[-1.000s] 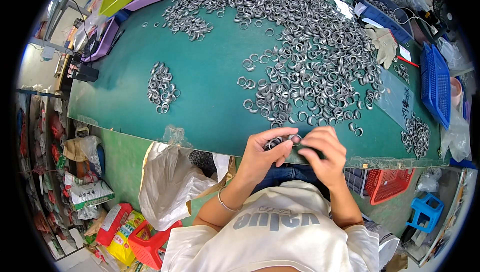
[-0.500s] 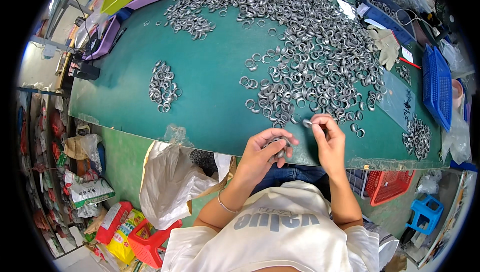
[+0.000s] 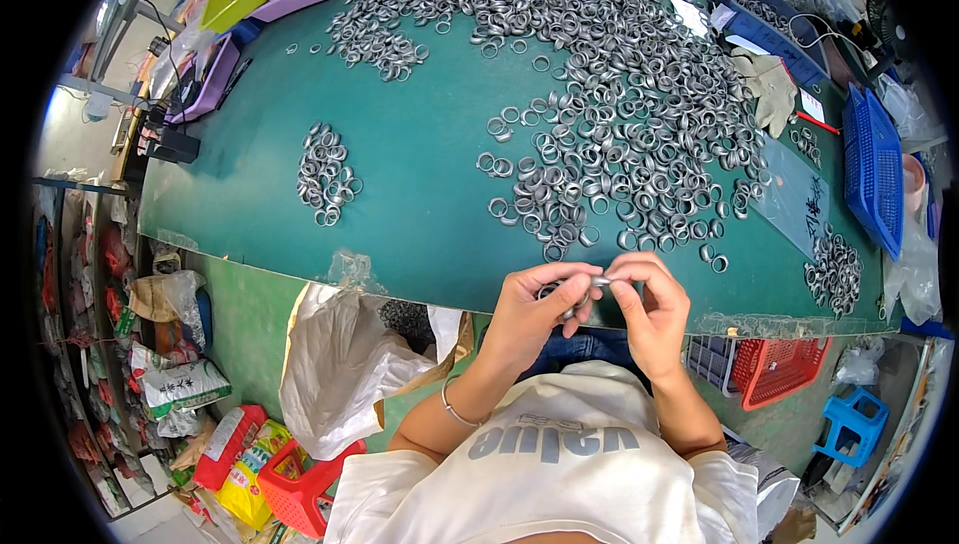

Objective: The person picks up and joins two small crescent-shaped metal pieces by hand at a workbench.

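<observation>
At the near edge of the green table (image 3: 420, 214), the left hand (image 3: 529, 319) is curled around a few metal rings (image 3: 571, 296), while the right hand (image 3: 654, 316) pinches one ring at them, fingertips meeting. A big heap of rings (image 3: 619, 104) covers the far right; a small pile (image 3: 326, 174) sits left.

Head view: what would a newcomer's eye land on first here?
The huge spread of grey metal rings covering the far and right part of the green table. Next, the left hand and right hand meeting at the near edge, pinching rings between them.
</observation>
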`<state>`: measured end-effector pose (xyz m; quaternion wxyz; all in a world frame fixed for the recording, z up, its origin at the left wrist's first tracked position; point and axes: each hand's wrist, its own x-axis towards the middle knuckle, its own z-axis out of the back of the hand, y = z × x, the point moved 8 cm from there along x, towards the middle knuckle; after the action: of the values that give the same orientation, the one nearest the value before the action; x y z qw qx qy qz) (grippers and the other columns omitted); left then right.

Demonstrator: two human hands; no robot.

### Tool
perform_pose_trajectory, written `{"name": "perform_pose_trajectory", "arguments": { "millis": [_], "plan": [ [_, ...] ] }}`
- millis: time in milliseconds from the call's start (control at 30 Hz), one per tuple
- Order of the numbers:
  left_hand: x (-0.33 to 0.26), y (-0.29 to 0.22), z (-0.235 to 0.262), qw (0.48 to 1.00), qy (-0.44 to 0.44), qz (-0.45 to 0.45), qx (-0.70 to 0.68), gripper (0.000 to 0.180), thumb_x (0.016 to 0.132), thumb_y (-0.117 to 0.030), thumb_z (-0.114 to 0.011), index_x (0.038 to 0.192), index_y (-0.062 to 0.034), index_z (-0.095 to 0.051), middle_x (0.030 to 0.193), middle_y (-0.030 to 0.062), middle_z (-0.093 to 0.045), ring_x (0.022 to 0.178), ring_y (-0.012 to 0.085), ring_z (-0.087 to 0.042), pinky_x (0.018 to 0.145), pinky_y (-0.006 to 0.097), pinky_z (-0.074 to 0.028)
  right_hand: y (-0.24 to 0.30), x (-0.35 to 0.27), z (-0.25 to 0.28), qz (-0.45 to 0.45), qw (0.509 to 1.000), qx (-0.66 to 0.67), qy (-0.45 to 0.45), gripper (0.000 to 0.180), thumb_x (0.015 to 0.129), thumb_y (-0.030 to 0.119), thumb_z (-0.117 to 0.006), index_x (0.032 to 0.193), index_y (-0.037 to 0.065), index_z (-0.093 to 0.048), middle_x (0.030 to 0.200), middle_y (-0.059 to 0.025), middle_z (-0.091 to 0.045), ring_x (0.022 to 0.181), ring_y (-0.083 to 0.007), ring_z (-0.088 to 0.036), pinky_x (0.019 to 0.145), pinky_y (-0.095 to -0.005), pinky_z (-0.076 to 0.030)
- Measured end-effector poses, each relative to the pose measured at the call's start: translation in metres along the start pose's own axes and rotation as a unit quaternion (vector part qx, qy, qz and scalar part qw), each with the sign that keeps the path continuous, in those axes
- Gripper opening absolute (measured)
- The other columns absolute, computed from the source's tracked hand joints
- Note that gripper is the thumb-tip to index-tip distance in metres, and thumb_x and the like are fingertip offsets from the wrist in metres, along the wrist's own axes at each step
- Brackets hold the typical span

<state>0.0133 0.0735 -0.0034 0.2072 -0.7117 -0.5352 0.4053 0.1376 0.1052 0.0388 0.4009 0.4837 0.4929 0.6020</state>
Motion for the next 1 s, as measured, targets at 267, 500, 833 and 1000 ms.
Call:
{"name": "perform_pose_trajectory", "arguments": {
  "millis": [267, 500, 833, 1000],
  "plan": [
    [-0.002, -0.006, 0.004, 1.0, 0.003, -0.01, 0.013, 0.023, 0.081, 0.0, -0.061, 0.103, 0.0027, -0.06, 0.081, 0.0087, -0.062, 0.057, 0.0083, -0.05, 0.047, 0.019, -0.04, 0.043, -0.001, -0.007, 0.268, 0.933, -0.239, 0.022, 0.016, 0.062, -0.002, -0.066, 0.078, 0.001, -0.065, 0.081, -0.0064, -0.059, 0.073, -0.0235, -0.053, 0.066, -0.0335, -0.039],
    [-0.002, -0.008, 0.005, 1.0, 0.004, -0.023, 0.016, 0.024, 0.08, 0.001, -0.06, 0.104, 0.0026, -0.059, 0.085, 0.0091, -0.062, 0.06, 0.0078, -0.05, 0.048, 0.019, -0.039, 0.039, -0.002, -0.006, 0.253, 0.94, -0.226, 0.013, 0.016, 0.063, -0.005, -0.068, 0.077, 0.0, -0.064, 0.081, -0.0081, -0.06, 0.073, -0.0248, -0.054, 0.067, -0.0336, -0.041],
    [0.0, 0.006, 0.029, 0.976, 0.0, 0.084, -0.199, 0.027, 0.081, -0.003, -0.056, 0.108, 0.0013, -0.054, 0.092, 0.0093, -0.055, 0.074, 0.0134, -0.055, 0.053, 0.017, -0.046, 0.008, 0.026, -0.017, 0.147, 0.893, -0.424, 0.036, 0.021, 0.07, 0.004, -0.066, 0.09, 0.003, -0.062, 0.097, -0.0069, -0.058, 0.089, -0.0256, -0.051, 0.077, -0.0355, -0.038],
    [-0.003, -0.053, 0.083, 0.982, -0.17, -0.062, -0.057, 0.019, 0.081, -0.001, -0.055, 0.1, 0.0011, -0.056, 0.085, 0.0098, -0.058, 0.074, 0.0135, -0.057, 0.054, 0.018, -0.048, -0.011, 0.026, -0.024, 0.15, 0.878, -0.454, 0.033, 0.016, 0.066, 0.007, -0.067, 0.079, 0.005, -0.058, 0.1, -0.0065, -0.055, 0.094, -0.0263, -0.049, 0.079, -0.0399, -0.034]
  ]
}}
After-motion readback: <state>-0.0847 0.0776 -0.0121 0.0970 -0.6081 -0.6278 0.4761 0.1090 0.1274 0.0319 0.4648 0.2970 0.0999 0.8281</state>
